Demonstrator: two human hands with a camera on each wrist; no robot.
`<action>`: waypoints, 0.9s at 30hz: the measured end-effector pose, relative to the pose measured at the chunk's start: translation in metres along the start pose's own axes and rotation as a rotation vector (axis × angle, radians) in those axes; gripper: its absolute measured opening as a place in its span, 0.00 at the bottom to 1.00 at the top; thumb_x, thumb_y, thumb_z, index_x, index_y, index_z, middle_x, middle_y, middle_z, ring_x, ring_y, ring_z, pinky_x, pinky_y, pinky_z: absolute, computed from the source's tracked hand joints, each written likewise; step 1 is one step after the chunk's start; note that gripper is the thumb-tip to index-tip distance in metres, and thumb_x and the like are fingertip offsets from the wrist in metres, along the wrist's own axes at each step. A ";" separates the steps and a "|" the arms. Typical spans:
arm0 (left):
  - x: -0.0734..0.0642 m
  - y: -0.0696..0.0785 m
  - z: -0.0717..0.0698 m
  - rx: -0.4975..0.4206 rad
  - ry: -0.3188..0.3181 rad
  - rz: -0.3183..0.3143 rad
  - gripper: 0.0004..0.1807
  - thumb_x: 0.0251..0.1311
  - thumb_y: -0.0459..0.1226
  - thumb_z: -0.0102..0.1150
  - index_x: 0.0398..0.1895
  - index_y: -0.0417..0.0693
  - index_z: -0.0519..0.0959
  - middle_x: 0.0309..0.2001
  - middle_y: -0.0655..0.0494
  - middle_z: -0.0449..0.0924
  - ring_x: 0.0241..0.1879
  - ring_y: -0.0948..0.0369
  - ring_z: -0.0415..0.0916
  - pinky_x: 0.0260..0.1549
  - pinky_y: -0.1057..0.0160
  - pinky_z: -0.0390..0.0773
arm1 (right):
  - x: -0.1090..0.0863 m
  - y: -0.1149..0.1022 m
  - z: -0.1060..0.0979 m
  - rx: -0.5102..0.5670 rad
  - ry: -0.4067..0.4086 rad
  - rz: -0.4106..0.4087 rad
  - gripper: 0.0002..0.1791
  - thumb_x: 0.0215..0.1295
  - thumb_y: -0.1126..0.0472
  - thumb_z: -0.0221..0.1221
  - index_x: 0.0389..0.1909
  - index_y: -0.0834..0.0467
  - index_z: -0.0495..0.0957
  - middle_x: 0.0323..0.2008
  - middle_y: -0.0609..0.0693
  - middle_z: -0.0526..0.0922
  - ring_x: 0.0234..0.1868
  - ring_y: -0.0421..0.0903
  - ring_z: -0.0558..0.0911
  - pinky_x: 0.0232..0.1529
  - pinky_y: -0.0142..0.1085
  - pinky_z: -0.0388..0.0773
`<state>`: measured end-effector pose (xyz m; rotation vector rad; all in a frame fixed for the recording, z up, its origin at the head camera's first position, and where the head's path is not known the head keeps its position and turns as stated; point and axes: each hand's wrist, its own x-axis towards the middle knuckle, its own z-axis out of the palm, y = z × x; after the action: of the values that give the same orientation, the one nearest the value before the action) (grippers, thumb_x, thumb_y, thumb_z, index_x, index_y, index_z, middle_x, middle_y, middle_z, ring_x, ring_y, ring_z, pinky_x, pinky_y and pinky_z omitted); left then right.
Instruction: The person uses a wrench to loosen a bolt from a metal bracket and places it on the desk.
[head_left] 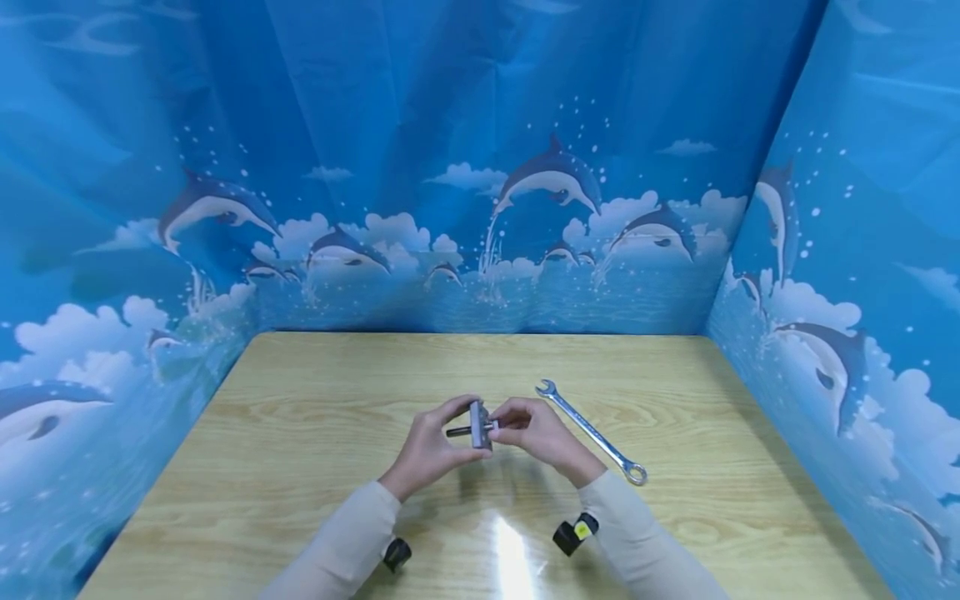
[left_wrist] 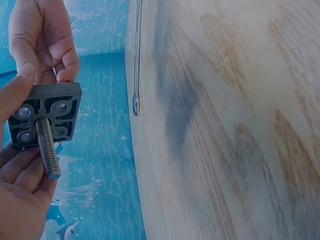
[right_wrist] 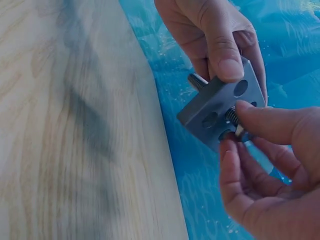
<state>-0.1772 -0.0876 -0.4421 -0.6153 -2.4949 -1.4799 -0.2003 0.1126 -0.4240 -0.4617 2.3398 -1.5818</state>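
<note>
You hold a square grey plate (right_wrist: 222,102) up above the table, roughly midway across it, with a threaded bolt (left_wrist: 47,152) passing through its middle. The ribbed face, with a round hole near each corner, is turned toward your left; the smooth face is turned toward your right hand. Your left hand (head_left: 432,442) grips the plate by opposite edges, thumb on one and fingers on the other, and a long bare length of bolt sticks out on that side. Your right hand (head_left: 542,432) pinches the bolt's other end between thumb and fingertips, close against the smooth face; your fingers cover that end too much to tell its shape.

Just right of your right hand, a combination wrench (head_left: 592,431) lies slantwise, open end away from you, ring end nearer. It rests on the wood-grain table (head_left: 322,417), which catches a bright patch of glare near you. You wear pale sleeves (head_left: 345,533) with small black devices (head_left: 568,538) at the wrists. Around the table hangs a blue backdrop (head_left: 450,83) printed with leaping dolphins and clouds.
</note>
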 end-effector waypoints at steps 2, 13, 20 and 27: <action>0.000 -0.001 0.000 -0.004 -0.002 0.000 0.40 0.37 0.39 0.79 0.60 0.53 0.74 0.58 0.52 0.77 0.58 0.57 0.75 0.59 0.55 0.75 | -0.001 0.000 0.000 -0.008 0.006 -0.026 0.11 0.57 0.64 0.67 0.42 0.59 0.82 0.36 0.52 0.82 0.36 0.45 0.80 0.38 0.36 0.82; 0.000 -0.001 0.000 -0.008 0.008 -0.031 0.40 0.37 0.39 0.79 0.60 0.53 0.74 0.58 0.51 0.77 0.58 0.55 0.75 0.60 0.52 0.74 | 0.002 0.002 0.002 0.043 0.001 -0.087 0.13 0.57 0.75 0.61 0.45 0.66 0.80 0.44 0.61 0.82 0.46 0.59 0.81 0.47 0.38 0.83; 0.001 0.000 -0.001 0.001 0.013 -0.018 0.41 0.36 0.39 0.79 0.60 0.53 0.74 0.59 0.51 0.77 0.58 0.56 0.75 0.60 0.54 0.74 | 0.000 0.000 0.002 0.070 -0.011 0.058 0.19 0.67 0.52 0.58 0.52 0.62 0.78 0.45 0.55 0.82 0.44 0.50 0.82 0.48 0.42 0.83; 0.001 -0.001 0.000 0.036 0.004 0.031 0.40 0.37 0.39 0.79 0.60 0.50 0.74 0.57 0.52 0.78 0.58 0.57 0.75 0.60 0.58 0.74 | 0.002 -0.001 0.004 0.062 -0.010 0.166 0.27 0.68 0.45 0.55 0.39 0.69 0.80 0.28 0.54 0.83 0.28 0.43 0.81 0.41 0.47 0.84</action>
<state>-0.1780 -0.0876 -0.4425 -0.6410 -2.4914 -1.4208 -0.2009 0.1085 -0.4248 -0.2538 2.2507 -1.5652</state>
